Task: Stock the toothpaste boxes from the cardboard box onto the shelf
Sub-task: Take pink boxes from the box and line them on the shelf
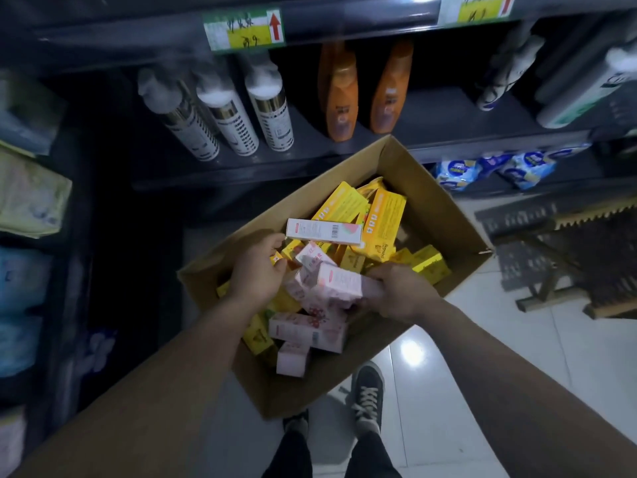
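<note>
An open cardboard box [444, 215] stands on the floor, filled with several yellow toothpaste boxes [384, 219] and pink ones [306, 331]. My right hand [401, 291] grips a pink toothpaste box [339, 282] by its end, above the pile. My left hand [258, 263] reaches into the box with curled fingers, its fingertips at a white-and-pink toothpaste box [324, 231] lying on top. The dark shelf [310, 157] stands just behind the carton.
On the shelf stand white spray cans [238, 115], orange bottles [341, 98] and white bottles [586, 88]. Blue packets [496, 169] lie on the lowest shelf. A dark floor mat and wooden frame [568, 257] sit at right. My shoes [367, 395] stand by the carton.
</note>
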